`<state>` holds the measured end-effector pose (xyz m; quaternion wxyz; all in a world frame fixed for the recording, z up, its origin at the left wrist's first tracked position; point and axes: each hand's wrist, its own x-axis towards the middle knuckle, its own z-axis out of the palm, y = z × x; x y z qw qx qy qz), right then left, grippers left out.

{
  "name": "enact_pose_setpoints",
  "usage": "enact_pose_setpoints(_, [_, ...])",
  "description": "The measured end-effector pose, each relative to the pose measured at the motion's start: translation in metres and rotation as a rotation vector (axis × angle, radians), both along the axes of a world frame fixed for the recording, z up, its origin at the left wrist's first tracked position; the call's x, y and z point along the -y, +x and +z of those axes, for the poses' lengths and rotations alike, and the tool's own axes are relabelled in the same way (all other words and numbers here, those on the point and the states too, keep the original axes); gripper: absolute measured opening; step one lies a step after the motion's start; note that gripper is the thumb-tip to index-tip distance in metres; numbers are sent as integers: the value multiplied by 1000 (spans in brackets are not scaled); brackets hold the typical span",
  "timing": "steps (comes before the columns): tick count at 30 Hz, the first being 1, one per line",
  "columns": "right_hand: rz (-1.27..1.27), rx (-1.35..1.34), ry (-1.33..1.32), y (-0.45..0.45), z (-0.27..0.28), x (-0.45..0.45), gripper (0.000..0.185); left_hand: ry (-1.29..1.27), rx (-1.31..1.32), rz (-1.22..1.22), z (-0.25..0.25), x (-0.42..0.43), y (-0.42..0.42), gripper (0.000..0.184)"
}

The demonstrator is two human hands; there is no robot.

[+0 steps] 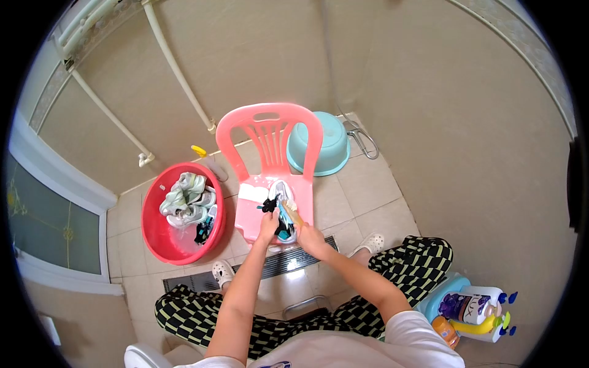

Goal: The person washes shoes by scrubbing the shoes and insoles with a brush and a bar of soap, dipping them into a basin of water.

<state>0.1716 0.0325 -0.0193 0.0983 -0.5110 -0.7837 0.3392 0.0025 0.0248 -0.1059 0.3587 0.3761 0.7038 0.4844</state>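
Observation:
On the seat of a pink plastic chair [248, 216] lies a white shoe [281, 191] with black and teal parts. My left hand [269, 226] is closed on the shoe's left side, at its black part. A light wooden-coloured brush [293, 215] is held in my right hand [310, 238], its far end against the shoe. The brush's bristles are hidden. A white block or cloth [253, 194], too small to tell which, lies on the seat left of the shoe.
A red basin [147, 222] at the left holds several shoes [187, 199] and some water. Behind it stands a bottle with a yellow top [199, 151]. An upturned teal basin [325, 144] and a shower head are behind the chair. Bottles [469, 308] stand at the lower right; a floor drain grate [285, 262] runs below.

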Motion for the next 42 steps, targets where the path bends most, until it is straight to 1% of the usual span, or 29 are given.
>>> enact_pose_setpoints(3, [8, -9, 44, 7, 1, 15, 45, 4, -12, 12, -18, -5, -4, 43])
enact_pose_setpoints(5, [20, 34, 18, 12, 11, 25, 45, 129, -23, 47, -23, -6, -3, 42])
enact_pose_setpoints(7, [53, 16, 41, 17, 12, 32, 45, 121, 6, 47, -18, -5, -4, 42])
enact_pose_setpoints(9, [32, 10, 61, 20, 13, 40, 44, 47, 42, 25, -11, -2, -5, 34])
enact_pose_setpoints(10, [31, 11, 64, 21, 14, 43, 44, 110, 57, 63, -9, -2, -2, 35])
enact_pose_setpoints(13, [17, 25, 45, 25, 14, 49, 43, 106, 43, 60, 1, 1, 0, 41])
enact_pose_setpoints(14, [18, 35, 37, 26, 13, 51, 43, 92, 67, 55, 4, 1, 0, 41])
enact_pose_setpoints(17, [18, 36, 45, 31, 10, 56, 42, 101, 120, 34, -11, 0, -6, 40])
enact_pose_setpoints(21, [20, 13, 75, 27, 13, 56, 40, 115, 150, 48, 5, 5, -3, 40])
enact_pose_setpoints(23, [18, -2, 84, 21, 13, 52, 40, 79, 271, 84, 17, 8, 0, 38])
enact_pose_setpoints(24, [19, -17, 94, 17, 12, 50, 40, 78, 270, 88, 14, 8, -2, 38])
enact_pose_setpoints(26, [19, -20, 93, 10, 11, 44, 40, 86, 408, 75, 9, 9, -5, 35])
enact_pose_setpoints(29, [11, 3, 89, 1, 8, 28, 40, 134, 470, 63, 15, 9, 1, 33])
enact_pose_setpoints(32, [-10, 11, 84, -8, -3, 9, 41, 111, 449, 10, 3, 7, -3, 32])
enact_pose_setpoints(35, [-18, 2, 68, -20, -11, -14, 41, 140, 480, 48, 16, 10, 2, 31])
enact_pose_setpoints(39, [-50, -19, 88, -33, -22, -41, 43, 110, 506, 31, 23, 13, -1, 33])
enact_pose_setpoints(42, [-53, -25, 149, -40, -27, -56, 44, 100, 579, 22, 30, 14, 1, 34])
